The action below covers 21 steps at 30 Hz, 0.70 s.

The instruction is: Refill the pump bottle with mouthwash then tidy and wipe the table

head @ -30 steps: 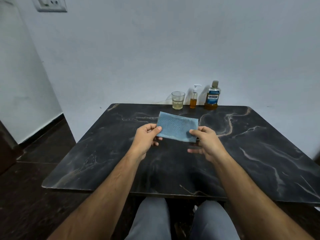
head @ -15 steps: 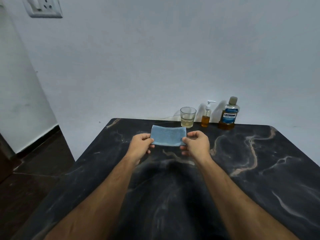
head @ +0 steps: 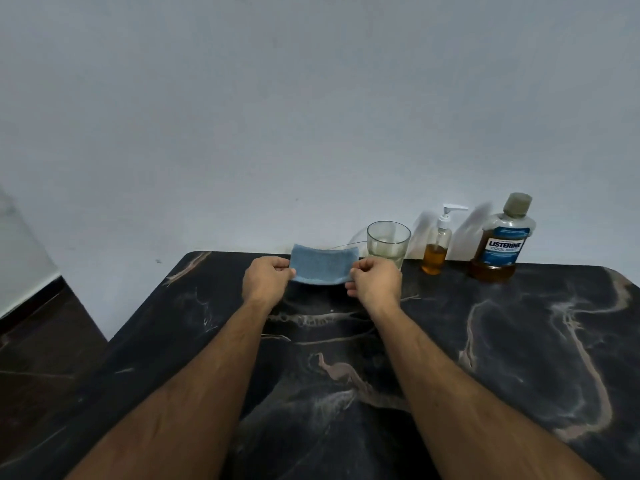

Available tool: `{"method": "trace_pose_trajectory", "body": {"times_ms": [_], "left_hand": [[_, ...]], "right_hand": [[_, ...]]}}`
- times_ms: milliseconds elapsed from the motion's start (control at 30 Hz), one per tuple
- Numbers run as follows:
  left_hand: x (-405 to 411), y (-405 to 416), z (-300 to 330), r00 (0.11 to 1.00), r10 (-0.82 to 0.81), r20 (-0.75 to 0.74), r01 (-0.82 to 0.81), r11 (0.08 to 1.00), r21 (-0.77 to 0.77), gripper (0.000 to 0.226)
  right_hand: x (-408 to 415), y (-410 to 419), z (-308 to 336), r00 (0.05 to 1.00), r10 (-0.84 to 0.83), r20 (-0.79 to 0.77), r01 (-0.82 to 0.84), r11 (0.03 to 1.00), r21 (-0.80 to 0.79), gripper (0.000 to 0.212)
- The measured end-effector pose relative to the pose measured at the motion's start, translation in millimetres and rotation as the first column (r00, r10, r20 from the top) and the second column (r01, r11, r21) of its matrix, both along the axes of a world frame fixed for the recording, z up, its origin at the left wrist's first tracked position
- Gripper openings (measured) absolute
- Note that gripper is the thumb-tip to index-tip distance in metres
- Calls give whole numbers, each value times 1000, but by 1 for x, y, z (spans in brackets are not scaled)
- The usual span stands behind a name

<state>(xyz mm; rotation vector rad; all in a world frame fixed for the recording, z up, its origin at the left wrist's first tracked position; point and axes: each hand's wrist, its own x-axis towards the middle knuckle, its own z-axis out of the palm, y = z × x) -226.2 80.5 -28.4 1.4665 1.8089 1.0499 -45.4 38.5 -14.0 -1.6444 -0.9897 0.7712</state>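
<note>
Head view: blue cloth (head: pixel 320 266) carried farther back since a second ago, now just left of glass (head: pixel 388 242). Left hand (head: pixel 265 284) and right hand (head: pixel 375 285) each in pinching grip on cloth ends. Pump bottle (head: pixel 437 249), mouthwash bottle (head: pixel 498 240) right of glass on counter (head: pixel 519 341). Likely setting cloth down; wiping done.

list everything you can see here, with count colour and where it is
cloth: one, blue, folded, held up over the far middle of the table
glass: one, clear, a little pale liquid in it, far edge by the wall, right of the cloth
pump bottle: one, clear with white pump, amber liquid low in it, right of the glass
mouthwash bottle: one, clear with blue label, amber liquid, capped, rightmost
table: one, black marble with pale veins
wall: pale grey, behind the table
left hand: pinches the cloth's left end
right hand: pinches its right end
</note>
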Motion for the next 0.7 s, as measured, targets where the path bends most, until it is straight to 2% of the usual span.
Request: {"method": "trace_pose_trajectory", "body": {"times_ms": [233,300,400,533,700], "left_hand": [[7,27,-5,982,-33,-185,23,998,-58,22],[7,26,-6,979,-32,-200,21,998,-56,23],[5,20,-5,977,-4,-215,-5,999,-40,30],[7,-4,9,965,-8,-263,0,1000,-30,36],[12,-58,19,936,-101,-336,113,993,17,44]], "right_hand": [[2,32,-11,991,37,127,-32,999,-42,30],[2,33,-14,992,49,117,-41,997,-69,29],[3,32,-13,995,69,73,-62,994,-90,12],[6,19,-3,992,118,35,-114,988,-108,28],[13,-29,18,960,179,215,-147,977,-156,33]]}}
